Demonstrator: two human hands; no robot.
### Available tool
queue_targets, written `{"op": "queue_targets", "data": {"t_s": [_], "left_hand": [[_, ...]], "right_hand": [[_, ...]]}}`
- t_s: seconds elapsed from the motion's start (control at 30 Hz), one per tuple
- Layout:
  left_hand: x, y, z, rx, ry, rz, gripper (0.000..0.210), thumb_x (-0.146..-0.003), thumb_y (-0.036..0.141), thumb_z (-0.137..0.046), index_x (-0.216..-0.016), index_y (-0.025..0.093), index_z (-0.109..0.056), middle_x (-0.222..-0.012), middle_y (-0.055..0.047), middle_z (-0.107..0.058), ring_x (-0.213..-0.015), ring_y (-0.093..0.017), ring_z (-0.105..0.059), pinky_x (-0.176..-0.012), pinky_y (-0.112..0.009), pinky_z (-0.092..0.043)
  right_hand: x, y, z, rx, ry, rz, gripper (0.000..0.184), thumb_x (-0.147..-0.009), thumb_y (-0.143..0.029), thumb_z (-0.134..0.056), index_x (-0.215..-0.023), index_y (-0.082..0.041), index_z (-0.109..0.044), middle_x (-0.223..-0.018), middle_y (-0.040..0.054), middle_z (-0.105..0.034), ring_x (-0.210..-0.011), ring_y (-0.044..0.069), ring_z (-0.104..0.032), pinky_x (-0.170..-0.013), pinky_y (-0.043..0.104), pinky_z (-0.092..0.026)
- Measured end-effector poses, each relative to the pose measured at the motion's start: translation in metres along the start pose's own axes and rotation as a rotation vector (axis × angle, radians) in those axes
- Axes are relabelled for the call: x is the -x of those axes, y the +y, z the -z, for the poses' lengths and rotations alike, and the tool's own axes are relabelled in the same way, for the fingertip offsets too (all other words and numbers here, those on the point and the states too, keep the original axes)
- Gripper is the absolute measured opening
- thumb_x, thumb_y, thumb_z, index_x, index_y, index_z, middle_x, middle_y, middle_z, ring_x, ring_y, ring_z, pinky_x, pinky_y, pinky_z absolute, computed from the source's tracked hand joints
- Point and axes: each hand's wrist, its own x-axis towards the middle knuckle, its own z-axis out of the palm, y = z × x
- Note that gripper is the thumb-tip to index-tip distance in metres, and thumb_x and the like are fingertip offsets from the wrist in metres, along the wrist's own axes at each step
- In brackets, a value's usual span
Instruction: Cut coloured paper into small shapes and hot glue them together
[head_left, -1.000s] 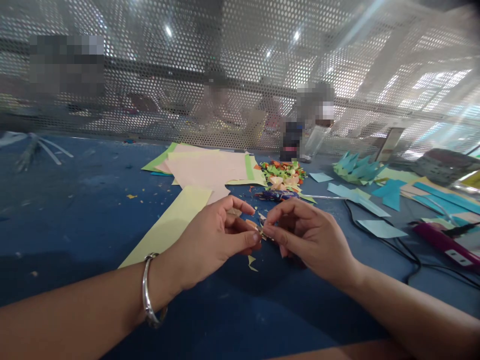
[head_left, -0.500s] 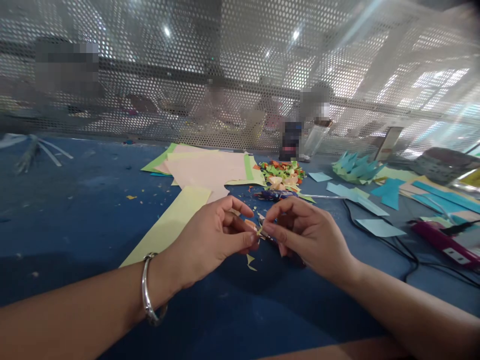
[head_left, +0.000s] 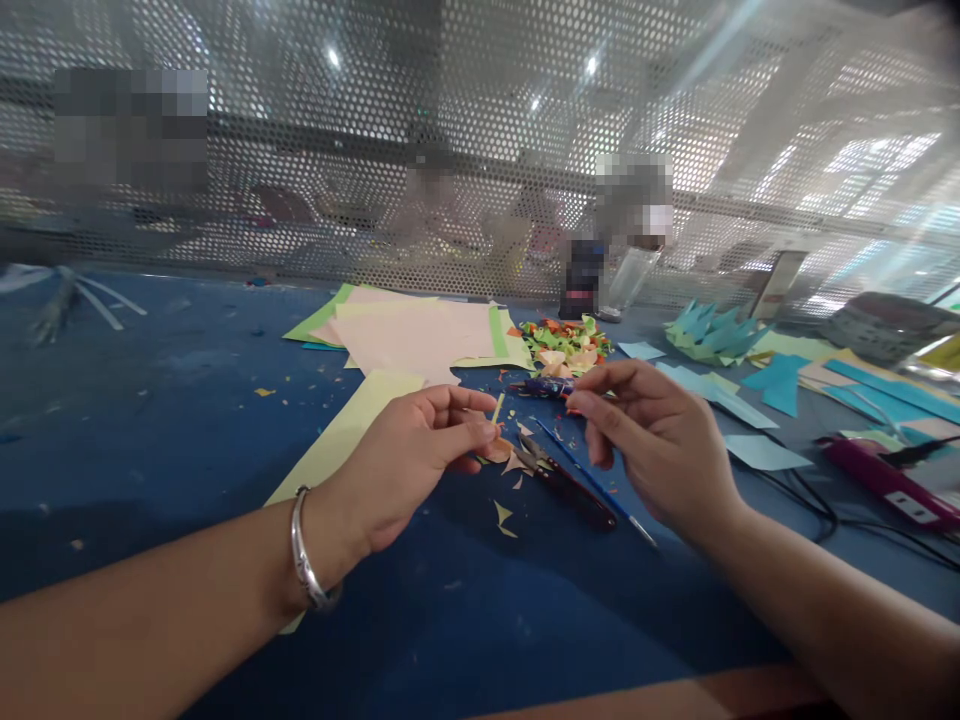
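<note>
Head view: I see the left hand (head_left: 420,445) pinching a narrow pale-yellow paper strip (head_left: 497,410) by its lower end, its free end tilted up.
Right hand (head_left: 660,440): thumb and index close together, apart from the strip; I can't tell whether they hold anything.
Strip handling: I'd pinch lightly, since thin paper probably creases easily.
Blue tabletop (head_left: 420,620): smooth flat paper sheets (head_left: 409,335), curly paper pieces (head_left: 566,345), pointed yellow scraps (head_left: 503,514), slim blue rod (head_left: 581,470).

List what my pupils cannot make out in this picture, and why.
Head view, paper strip: lower end hidden by the left hand.
Head view, yellow sheet: part covered by the left forearm.
Head view, pale strips: cut off by the left edge.
Head view, mesh: things behind blurred by it.
</note>
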Motion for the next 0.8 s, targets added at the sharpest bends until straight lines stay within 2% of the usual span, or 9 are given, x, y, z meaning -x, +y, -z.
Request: {"op": "queue_targets", "data": {"t_s": [0.13,0.23,0.33,0.47,0.8], "left_hand": [[-0.002,-0.002,-0.001,0.078,0.014,0.055,0.023,-0.080,0.024,-0.077,-0.100,0.015,-0.070,-0.087,-0.003,-0.072,-0.076,-0.012,-0.066,-0.067,-0.024,-0.047],[-0.001,-0.001,-0.002,0.094,0.036,0.046,0.021,-0.079,0.024,-0.078,-0.097,0.015,-0.072,-0.085,-0.002,-0.071,-0.073,-0.011,-0.063,-0.068,-0.024,-0.046],[0.000,0.000,-0.001,0.105,0.066,0.031,0.019,-0.078,0.023,-0.078,-0.095,0.015,-0.074,-0.085,-0.002,-0.070,-0.074,-0.012,-0.061,-0.069,-0.025,-0.045],[0.002,0.001,0.003,0.122,0.060,0.015,0.017,-0.079,0.022,-0.076,-0.094,0.015,-0.074,-0.087,-0.002,-0.069,-0.073,-0.011,-0.059,-0.069,-0.025,-0.045],[0.007,0.002,0.003,0.124,0.022,0.059,0.017,-0.080,0.022,-0.075,-0.096,0.016,-0.073,-0.090,-0.002,-0.069,-0.071,-0.009,-0.059,-0.063,-0.022,-0.044]], "right_hand": [[-0.007,0.003,0.011,0.187,0.030,0.004,0.016,-0.092,-0.035,-0.066,-0.097,-0.020,-0.065,-0.062,-0.0046,-0.061,-0.045,0.009,-0.054,-0.047,0.022,-0.044],[-0.012,0.008,0.019,0.438,-0.122,-0.024,0.020,-0.091,-0.039,-0.064,-0.089,-0.019,-0.067,-0.070,-0.0012,-0.065,-0.048,0.010,-0.052,-0.047,0.024,-0.041],[-0.013,0.014,0.025,0.704,-0.333,-0.064,0.021,-0.089,-0.038,-0.062,-0.080,-0.020,-0.067,-0.059,-0.0027,-0.060,-0.050,0.012,-0.051,-0.048,0.025,-0.036],[-0.012,0.020,0.026,0.855,-0.496,-0.139,0.016,-0.086,-0.033,-0.061,-0.077,-0.022,-0.066,-0.063,-0.0012,-0.065,-0.054,0.014,-0.057,-0.051,0.027,-0.036],[-0.008,0.013,0.019,0.997,-0.549,-0.188,0.011,-0.077,-0.024,-0.057,-0.068,-0.022,-0.062,-0.064,-0.0011,-0.065,-0.059,0.016,-0.058,-0.055,0.028,-0.035]]}}
